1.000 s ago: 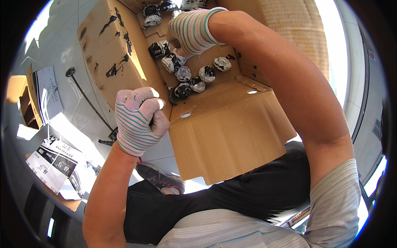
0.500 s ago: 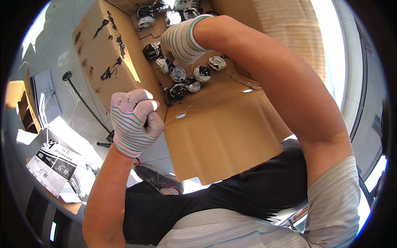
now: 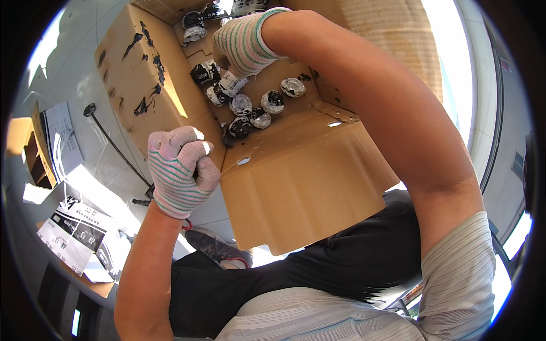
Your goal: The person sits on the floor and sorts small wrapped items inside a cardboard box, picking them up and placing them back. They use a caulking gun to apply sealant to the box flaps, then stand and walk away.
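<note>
left hand (image 3: 183, 172): still loosely curled, nothing seen in it, beside the box (image 3: 307, 187).
right hand (image 3: 244, 45): inside, fingers bent down; cannot tell its grip.
pale roll (image 3: 232, 84): at the right fingertips, unseen half a second ago.
balls (image 3: 241, 104): below the right hand, undisturbed.

A black-and-white printed package (image 3: 78, 232) sits near a pale flat panel (image 3: 62, 138).

An open way leads over the lowered flap (image 3: 304, 190) into the carton (image 3: 300, 106); the left wall (image 3: 126, 80) and clustered wrapped bundles (image 3: 241, 104) obstruct one side; the right forearm (image 3: 372, 82), the other.
</note>
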`<state>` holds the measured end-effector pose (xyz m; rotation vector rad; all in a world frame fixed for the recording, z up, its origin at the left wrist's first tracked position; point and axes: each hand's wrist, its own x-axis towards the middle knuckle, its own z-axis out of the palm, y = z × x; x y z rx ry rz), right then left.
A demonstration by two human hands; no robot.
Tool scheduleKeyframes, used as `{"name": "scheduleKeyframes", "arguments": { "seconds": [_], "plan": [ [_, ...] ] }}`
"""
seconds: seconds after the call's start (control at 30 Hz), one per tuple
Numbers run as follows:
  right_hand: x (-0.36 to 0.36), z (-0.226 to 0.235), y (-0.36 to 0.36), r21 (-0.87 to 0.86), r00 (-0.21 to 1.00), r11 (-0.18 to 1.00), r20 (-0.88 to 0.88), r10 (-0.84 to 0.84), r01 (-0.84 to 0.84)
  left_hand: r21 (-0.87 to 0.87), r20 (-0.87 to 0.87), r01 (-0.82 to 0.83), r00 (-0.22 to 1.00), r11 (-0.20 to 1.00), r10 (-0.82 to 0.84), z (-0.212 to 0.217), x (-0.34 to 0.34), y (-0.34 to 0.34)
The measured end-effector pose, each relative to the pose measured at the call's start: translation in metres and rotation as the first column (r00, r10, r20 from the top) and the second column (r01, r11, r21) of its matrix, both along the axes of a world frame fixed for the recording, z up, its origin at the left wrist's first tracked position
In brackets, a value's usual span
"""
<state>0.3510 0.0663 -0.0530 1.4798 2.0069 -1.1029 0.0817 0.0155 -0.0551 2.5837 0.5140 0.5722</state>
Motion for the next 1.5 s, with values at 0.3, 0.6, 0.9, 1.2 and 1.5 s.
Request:
{"name": "scheduleKeyframes", "arguments": {
  "seconds": [0.3,0.6,0.9,1.2,1.5],
  "plan": [
    [0.019,0.006,0.002,0.13,0.995,0.988,-0.058,-0.082,0.089,0.008,-0.015,0.013,1.0,1.0,-0.013,0.001,0.001,0.0],
    [0.044,0.023,0.004,0.282,0.974,0.936,-0.141,-0.177,0.211,0.015,0.002,0.011,1.0,1.0,-0.011,0.0,0.003,-0.001],
    [0.071,0.044,0.018,0.432,0.949,0.847,-0.194,-0.247,0.309,0.012,-0.001,-0.001,1.0,1.0,0.001,0.0,0.0,-0.001],
    [0.1,0.073,0.004,0.518,0.915,0.754,-0.214,-0.342,0.403,0.037,0.049,-0.031,0.998,0.999,0.029,-0.004,0.0,-0.001],
    [0.117,0.084,-0.015,0.56,0.882,0.686,-0.22,-0.417,0.464,0.033,0.052,-0.027,0.998,0.999,0.026,-0.001,0.0,0.0]
  ]
}}
